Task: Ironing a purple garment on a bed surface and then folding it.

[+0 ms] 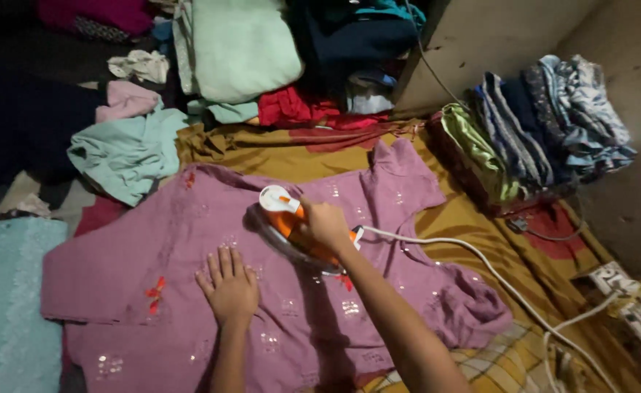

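Head cam, right hand [325, 224] gripping iron [289, 222], nose pointing upper-left

A mauve embroidered tunic [189, 291] lies spread flat, front up, sleeves out to both sides, with small sequin patches and red motifs. On its chest stands an orange-and-white electric iron [291, 225], soleplate down, white cord [473, 255] trailing right.
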